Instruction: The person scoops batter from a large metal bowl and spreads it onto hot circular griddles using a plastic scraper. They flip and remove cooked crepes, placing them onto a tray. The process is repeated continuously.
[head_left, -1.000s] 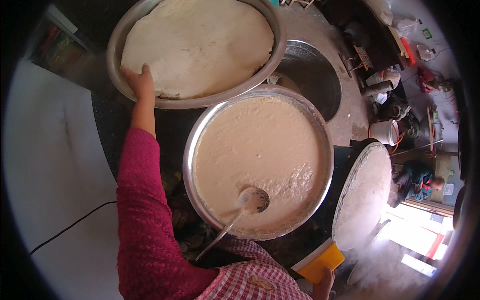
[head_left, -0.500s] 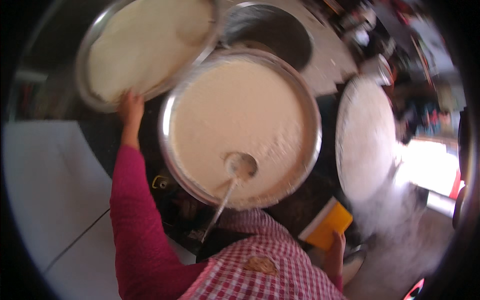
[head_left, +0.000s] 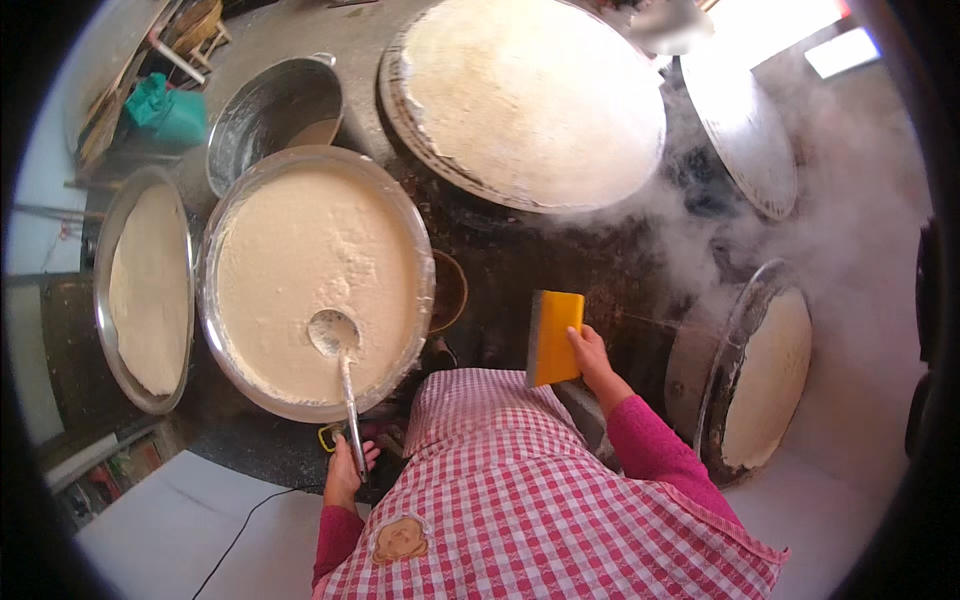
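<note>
A wide metal basin [head_left: 208,330] full of pale batter stands at my left front. A ladle [head_left: 347,375] rests in it, its bowl in the batter and its handle leaning out over the near rim. My left hand [head_left: 350,462] is at the lower end of that handle, fingers apart and not closed around it. My right hand [head_left: 592,352] grips a yellow scraper [head_left: 560,338] with a grey edge, held up in front of my checked apron. Ahead, a large round griddle [head_left: 530,100] carries a spread pale layer.
Left of the basin stands a round tray [head_left: 187,300] with a pale sheet. Behind it is a deep metal pot [head_left: 222,140]. At right, steam drifts around a round pan [head_left: 712,420] with a pale layer and a tilted round lid [head_left: 745,130]. A teal bag [head_left: 170,110] sits far left.
My view has turned to the right. My left hand has left the tray's rim and come to the ladle handle. My right hand has brought the scraper up in front of me.
</note>
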